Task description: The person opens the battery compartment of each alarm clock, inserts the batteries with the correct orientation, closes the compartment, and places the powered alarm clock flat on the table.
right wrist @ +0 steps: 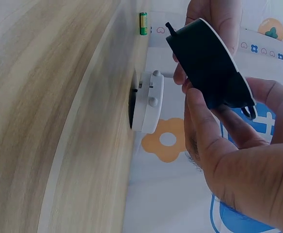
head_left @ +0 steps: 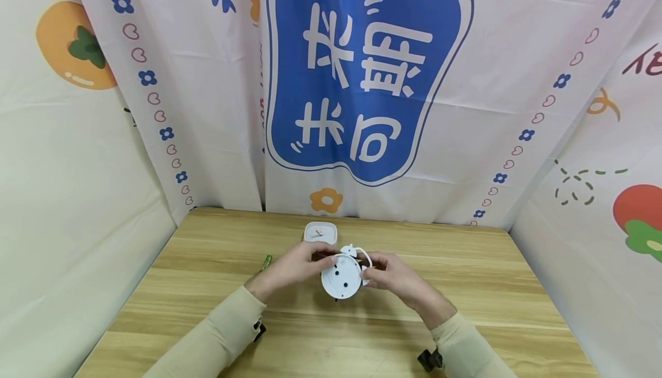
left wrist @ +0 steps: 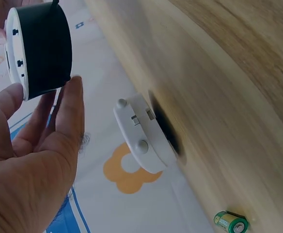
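Note:
A round twin-bell alarm clock (head_left: pixel 341 281) is held above the table, its white back with small black knobs turned toward me and its bells and handle tipped up to the right. My left hand (head_left: pixel 297 267) grips its upper left side, thumb on the back rim. On the right side, my right hand (head_left: pixel 400 280) pinches it beside a bell and the white handle. Both wrist views show the dark side wall of the clock (left wrist: pixel 47 51) between thumb and fingers. The clock's front face is hidden.
Behind the hands, a small white rounded-square clock (head_left: pixel 320 232) stands on the wooden table (head_left: pixel 207 309). A green battery (left wrist: pixel 231 222) lies on the table left of it, partly covered by my left forearm in the head view. Printed cloth (head_left: pixel 465 159) hangs along the table's back edge.

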Tool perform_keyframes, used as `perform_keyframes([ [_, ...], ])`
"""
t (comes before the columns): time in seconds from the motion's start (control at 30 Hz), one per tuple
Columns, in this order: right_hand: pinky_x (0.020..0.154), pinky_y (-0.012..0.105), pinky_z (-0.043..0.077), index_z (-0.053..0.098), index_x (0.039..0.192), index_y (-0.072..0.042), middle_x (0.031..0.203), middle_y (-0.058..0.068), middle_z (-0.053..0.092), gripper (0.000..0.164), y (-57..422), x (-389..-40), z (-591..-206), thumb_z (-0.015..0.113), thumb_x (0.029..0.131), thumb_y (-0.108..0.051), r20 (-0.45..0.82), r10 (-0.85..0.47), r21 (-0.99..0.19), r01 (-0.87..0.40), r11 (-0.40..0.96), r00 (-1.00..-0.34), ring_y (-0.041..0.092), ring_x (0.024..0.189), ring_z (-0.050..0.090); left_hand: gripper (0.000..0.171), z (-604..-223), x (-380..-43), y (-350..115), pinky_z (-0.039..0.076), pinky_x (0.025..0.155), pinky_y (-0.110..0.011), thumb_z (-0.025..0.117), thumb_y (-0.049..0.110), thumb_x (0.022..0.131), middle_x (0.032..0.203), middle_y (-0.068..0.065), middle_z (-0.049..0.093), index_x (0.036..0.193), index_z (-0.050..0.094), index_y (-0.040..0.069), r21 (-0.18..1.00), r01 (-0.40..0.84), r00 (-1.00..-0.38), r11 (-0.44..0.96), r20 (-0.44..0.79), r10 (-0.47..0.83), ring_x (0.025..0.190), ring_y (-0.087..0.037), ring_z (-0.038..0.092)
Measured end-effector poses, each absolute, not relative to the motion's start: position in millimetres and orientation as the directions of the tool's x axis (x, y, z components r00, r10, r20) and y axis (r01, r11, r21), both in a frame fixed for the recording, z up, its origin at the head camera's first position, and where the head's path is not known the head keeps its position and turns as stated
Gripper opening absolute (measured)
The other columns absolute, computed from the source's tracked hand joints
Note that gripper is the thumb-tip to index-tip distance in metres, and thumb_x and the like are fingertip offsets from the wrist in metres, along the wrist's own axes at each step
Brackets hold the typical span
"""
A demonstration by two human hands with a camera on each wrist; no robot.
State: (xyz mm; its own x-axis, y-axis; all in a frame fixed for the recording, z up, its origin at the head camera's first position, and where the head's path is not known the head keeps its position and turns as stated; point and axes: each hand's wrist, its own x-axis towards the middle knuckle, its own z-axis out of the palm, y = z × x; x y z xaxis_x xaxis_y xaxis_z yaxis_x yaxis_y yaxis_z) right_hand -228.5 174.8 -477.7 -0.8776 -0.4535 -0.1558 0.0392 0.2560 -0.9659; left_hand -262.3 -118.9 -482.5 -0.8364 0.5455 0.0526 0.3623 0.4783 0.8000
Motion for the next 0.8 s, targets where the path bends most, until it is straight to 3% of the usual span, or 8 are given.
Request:
perform_keyframes([
  [0.17,0.114,0.036,0.069,0.060,0.163,0.009,0.147,0.023,0.070,0.059,174.3,-228.6,-478.0,0.070,0.110,-0.015,-0.164,-0.455,-0.965,0.045,0.260,-0.875,0.016,0.124,0.067,0.039,-483.3,-262.7,-118.7,0.066,0.103,-0.029,0.070,0.032,0.120,0.137,-0.009,0.085,0.149,0.079,0.007,0.810,0.354,-0.829,0.467,0.040,0.558,0.120,-0.015,0.076],
  [0.4,0.119,0.040,0.068,0.051,0.169,0.011,0.165,0.032,0.061,0.061,172.8,-230.9,-479.1,0.066,0.116,-0.017,-0.143,-0.441,-0.979,0.060,0.196,-0.886,0.017,0.134,0.071,0.039,-485.1,-260.8,-115.6,0.067,0.113,-0.043,0.070,0.034,0.120,0.145,-0.011,0.083,0.148,0.079,0.009,0.834,0.295,-0.868,0.466,0.031,0.496,0.133,-0.025,0.077],
  [0.57,0.117,0.038,0.069,0.056,0.163,0.011,0.157,0.025,0.063,0.054,170.9,-232.3,-480.9,0.066,0.119,-0.019,-0.126,-0.394,-0.986,0.071,0.150,-0.911,0.015,0.130,0.070,0.042,-485.3,-256.5,-113.4,0.071,0.104,-0.040,0.068,0.031,0.121,0.144,-0.016,0.081,0.152,0.075,0.003,0.879,0.220,-0.889,0.423,0.002,0.458,0.127,-0.024,0.077],
  [0.8,0.112,0.034,0.070,0.059,0.153,0.012,0.148,0.020,0.064,0.046,168.1,-230.2,-481.5,0.068,0.119,-0.017,-0.113,-0.285,-0.990,0.085,0.109,-0.952,0.012,0.123,0.071,0.050,-482.9,-250.2,-111.4,0.073,0.109,-0.041,0.063,0.027,0.123,0.151,-0.026,0.074,0.160,0.064,-0.006,0.943,0.130,-0.891,0.305,-0.024,0.453,0.135,-0.030,0.076],
])
